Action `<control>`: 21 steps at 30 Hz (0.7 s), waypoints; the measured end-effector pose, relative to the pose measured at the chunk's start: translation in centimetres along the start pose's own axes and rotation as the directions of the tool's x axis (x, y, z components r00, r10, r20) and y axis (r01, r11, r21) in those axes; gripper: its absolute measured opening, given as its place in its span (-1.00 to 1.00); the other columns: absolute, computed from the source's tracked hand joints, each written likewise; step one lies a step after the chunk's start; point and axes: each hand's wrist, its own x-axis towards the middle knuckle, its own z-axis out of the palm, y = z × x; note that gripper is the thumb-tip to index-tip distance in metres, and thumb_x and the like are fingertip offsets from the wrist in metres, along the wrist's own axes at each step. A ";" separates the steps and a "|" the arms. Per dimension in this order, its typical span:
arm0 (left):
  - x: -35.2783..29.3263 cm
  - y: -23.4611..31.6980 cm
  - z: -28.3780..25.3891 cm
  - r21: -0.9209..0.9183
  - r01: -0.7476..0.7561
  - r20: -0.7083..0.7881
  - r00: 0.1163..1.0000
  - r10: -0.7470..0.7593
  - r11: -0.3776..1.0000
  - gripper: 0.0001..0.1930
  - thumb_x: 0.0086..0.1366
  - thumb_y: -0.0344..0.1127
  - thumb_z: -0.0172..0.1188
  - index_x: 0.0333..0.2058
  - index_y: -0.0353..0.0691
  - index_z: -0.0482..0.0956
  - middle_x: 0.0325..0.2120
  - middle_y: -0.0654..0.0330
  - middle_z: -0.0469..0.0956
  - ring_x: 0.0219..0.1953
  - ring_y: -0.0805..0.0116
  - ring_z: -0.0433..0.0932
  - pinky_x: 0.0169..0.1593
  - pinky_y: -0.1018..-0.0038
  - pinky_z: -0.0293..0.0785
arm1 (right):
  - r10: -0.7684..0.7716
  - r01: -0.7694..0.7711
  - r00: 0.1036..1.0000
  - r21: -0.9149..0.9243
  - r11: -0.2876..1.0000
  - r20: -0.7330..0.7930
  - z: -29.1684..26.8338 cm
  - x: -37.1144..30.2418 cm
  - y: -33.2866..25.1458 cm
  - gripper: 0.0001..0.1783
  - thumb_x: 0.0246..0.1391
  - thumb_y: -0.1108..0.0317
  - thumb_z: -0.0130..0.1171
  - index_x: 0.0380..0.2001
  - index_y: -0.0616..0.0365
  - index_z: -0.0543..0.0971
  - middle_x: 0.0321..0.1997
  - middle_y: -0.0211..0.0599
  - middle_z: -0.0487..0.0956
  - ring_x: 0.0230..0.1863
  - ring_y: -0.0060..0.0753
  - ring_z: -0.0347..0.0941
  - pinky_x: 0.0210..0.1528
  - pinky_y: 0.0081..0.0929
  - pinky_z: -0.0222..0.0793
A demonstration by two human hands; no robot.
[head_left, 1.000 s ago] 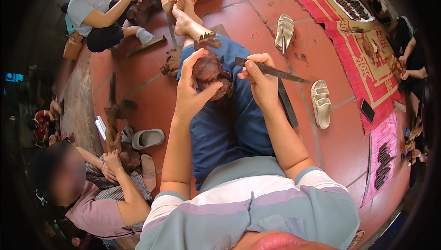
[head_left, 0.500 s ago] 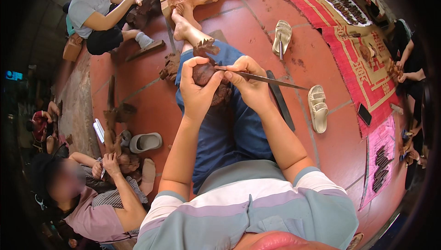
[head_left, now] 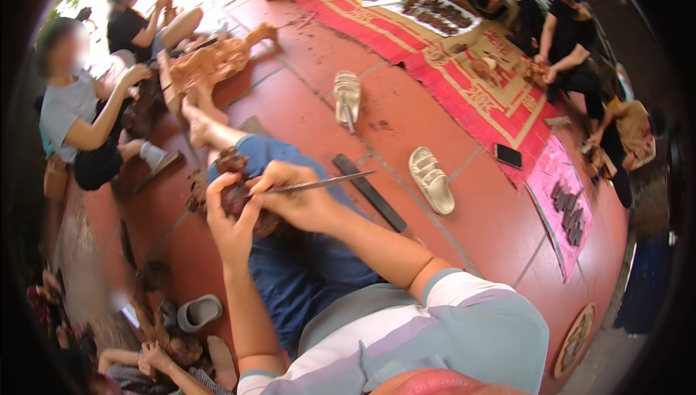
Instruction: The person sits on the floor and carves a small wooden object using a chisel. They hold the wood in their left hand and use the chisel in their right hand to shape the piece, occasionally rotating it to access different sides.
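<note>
- My left hand (head_left: 233,229) curls fingers around the dark carving (head_left: 234,200).
- My right hand (head_left: 296,203) pinches a slim tool (head_left: 339,179), tip at the carving.
- Right: a dark bar (head_left: 369,193).

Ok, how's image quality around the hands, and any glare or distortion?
Head view, centre: the tool stands out, but the carving looks dark, partly covered by the left hand, detail hard to read; head view, top left: glare whites out the background; head view, outward: floor lines bend, the rim goes black.
</note>
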 end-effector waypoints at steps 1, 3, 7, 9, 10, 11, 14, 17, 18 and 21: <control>-0.2 0.0 -0.1 -0.141 0.044 0.038 0.999 -0.039 0.989 -0.64 0.15 -0.54 0.23 -0.06 -0.29 0.41 -0.11 0.16 0.44 -0.07 0.41 0.43 0.10 0.48 0.33 | -0.036 0.036 0.999 0.002 0.999 0.015 0.4 -0.1 0.3 -0.88 0.02 0.48 0.27 -0.44 0.24 0.51 -0.41 -0.35 0.55 -0.34 -0.62 0.43 -0.27 -0.58 0.37; -0.1 -0.3 -0.3 -0.131 -0.016 0.000 1.000 0.017 0.991 -0.62 0.13 -0.56 0.27 -0.07 -0.29 0.40 -0.08 0.15 0.43 -0.10 0.43 0.46 0.06 0.50 0.38 | -0.005 0.004 0.998 0.024 1.000 0.070 0.1 0.5 0.2 -0.86 0.03 0.46 0.28 -0.42 0.22 0.50 -0.43 -0.40 0.53 -0.36 -0.66 0.40 -0.32 -0.59 0.35; 0.4 -1.3 0.3 0.129 -0.051 -0.063 0.996 0.059 0.990 -0.63 0.11 -0.58 0.27 -0.09 -0.28 0.41 -0.12 0.17 0.43 -0.05 0.42 0.43 0.11 0.49 0.32 | 0.120 -0.125 0.992 0.163 0.979 0.040 -0.6 0.7 0.0 -0.85 0.09 0.41 0.27 -0.41 0.20 0.49 -0.35 -0.39 0.57 -0.31 -0.70 0.43 -0.25 -0.62 0.40; 0.2 -0.5 -0.1 -0.025 -0.005 0.007 1.000 0.005 1.000 -0.65 0.12 -0.57 0.26 -0.11 -0.27 0.41 -0.12 0.19 0.43 -0.05 0.42 0.41 0.12 0.49 0.30 | 0.055 -0.058 0.997 0.052 0.997 0.057 -0.8 0.0 0.3 -0.85 0.10 0.40 0.26 -0.40 0.18 0.49 -0.29 -0.36 0.59 -0.22 -0.66 0.48 -0.18 -0.63 0.42; 0.2 -0.1 -0.2 -0.086 -0.003 0.041 0.999 0.006 0.996 -0.66 0.14 -0.56 0.24 -0.11 -0.26 0.40 -0.13 0.20 0.42 -0.06 0.42 0.41 0.11 0.48 0.30 | -0.006 0.006 0.998 -0.001 1.000 0.064 -0.5 -0.3 0.5 -0.86 0.10 0.41 0.26 -0.40 0.19 0.49 -0.28 -0.36 0.60 -0.19 -0.63 0.49 -0.17 -0.63 0.42; 0.2 0.0 -0.2 -0.148 0.002 0.075 0.997 0.009 0.989 -0.68 0.16 -0.56 0.22 -0.11 -0.25 0.39 -0.13 0.21 0.42 -0.08 0.41 0.41 0.11 0.48 0.30 | -0.065 0.069 0.995 -0.054 0.996 0.073 -0.3 -0.2 0.6 -0.86 0.10 0.41 0.27 -0.40 0.19 0.49 -0.28 -0.35 0.60 -0.16 -0.61 0.49 -0.16 -0.63 0.42; 0.0 -0.4 -0.4 -0.076 0.017 0.023 1.000 -0.016 0.997 -0.70 0.17 -0.54 0.21 -0.12 -0.25 0.40 -0.11 0.20 0.42 -0.08 0.43 0.41 0.09 0.50 0.32 | 0.071 -0.087 0.993 0.187 0.978 0.093 -0.6 0.3 1.5 -0.81 0.08 0.38 0.29 -0.39 0.20 0.46 -0.27 -0.31 0.60 -0.12 -0.57 0.50 -0.14 -0.61 0.43; 0.2 -0.7 0.1 0.014 0.027 -0.024 0.999 -0.026 1.000 -0.70 0.18 -0.52 0.23 -0.12 -0.25 0.41 -0.12 0.20 0.43 -0.09 0.44 0.42 0.07 0.51 0.33 | 0.117 -0.129 0.991 0.275 0.953 0.058 -0.8 0.3 1.7 -0.78 0.08 0.36 0.29 -0.39 0.19 0.44 -0.27 -0.31 0.61 -0.16 -0.61 0.49 -0.13 -0.60 0.44; 0.2 -0.5 0.1 0.034 0.033 -0.024 0.999 -0.032 0.999 -0.70 0.18 -0.51 0.23 -0.11 -0.25 0.41 -0.12 0.20 0.44 -0.10 0.44 0.42 0.07 0.51 0.33 | 0.088 -0.091 0.996 0.205 0.974 0.027 -0.9 0.2 1.6 -0.79 0.09 0.36 0.29 -0.38 0.19 0.45 -0.27 -0.31 0.61 -0.17 -0.62 0.49 -0.13 -0.60 0.44; 0.0 0.0 0.0 -0.016 -0.003 0.010 1.000 0.003 1.000 -0.70 0.19 -0.50 0.24 -0.11 -0.27 0.42 -0.13 0.19 0.45 -0.10 0.43 0.42 0.07 0.50 0.32 | -0.039 0.036 0.999 0.101 0.994 0.020 0.0 -0.6 1.6 -0.80 0.09 0.34 0.29 -0.38 0.18 0.47 -0.31 -0.38 0.60 -0.22 -0.66 0.47 -0.16 -0.59 0.42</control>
